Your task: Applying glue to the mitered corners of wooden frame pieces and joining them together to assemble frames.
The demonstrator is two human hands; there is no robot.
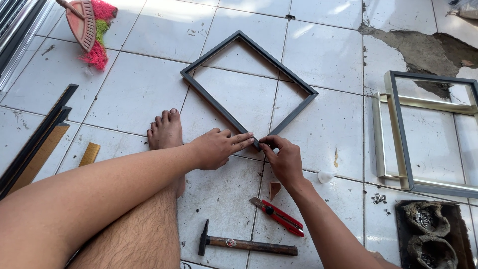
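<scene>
Both hands meet at the near corner of the dark frame (249,89) lying on the tiled floor (134,94): left hand (216,148) presses flat with fingers extended, right hand (284,159) pinches the joint. Keeping the corner flush and steady seems key.

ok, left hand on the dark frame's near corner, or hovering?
Touching. Head view: left hand fingertips press the dark frame at its near corner, no gap visible, opposite the right hand.

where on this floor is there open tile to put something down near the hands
Bare tile lies inside the dark frame, and between that frame and the stacked frames at right. Another patch sits between the foot and the broom. It is crowded below both hands: utility knife, hammer, small scraps.
</scene>
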